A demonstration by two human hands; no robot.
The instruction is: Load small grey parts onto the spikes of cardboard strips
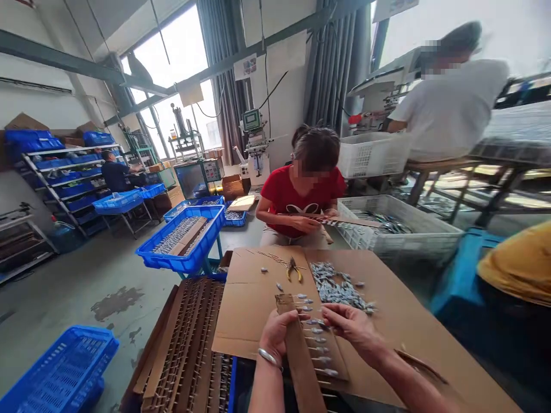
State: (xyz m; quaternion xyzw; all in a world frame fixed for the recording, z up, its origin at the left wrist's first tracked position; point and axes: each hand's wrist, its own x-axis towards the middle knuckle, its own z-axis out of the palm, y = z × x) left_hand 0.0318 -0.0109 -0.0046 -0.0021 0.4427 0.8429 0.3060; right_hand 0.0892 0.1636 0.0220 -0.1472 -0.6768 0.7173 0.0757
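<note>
My left hand point(275, 332), with a silver bangle on its wrist, is wrapped round a long brown cardboard strip point(299, 350). Thin pins stick out of the strip's right edge, most with a small grey pointed part point(317, 339) on the end. Beside that row my right hand point(346, 324) is closed in a pinch at a small grey part point(322, 323); the fingertips partly hide it. A pile of similar grey parts point(338, 287) lies just beyond on the cardboard-covered table point(245, 298). Yellow-handled pliers point(294, 271) and several thin rods point(275, 259) lie farther back.
Opposite sits a person in red point(301, 198) with another strip. Filled cardboard strips point(189, 344) are stacked at left, near blue crates point(181, 258). White crates point(396, 241) stand at back right. Another person's yellow sleeve point(516, 264) is at far right.
</note>
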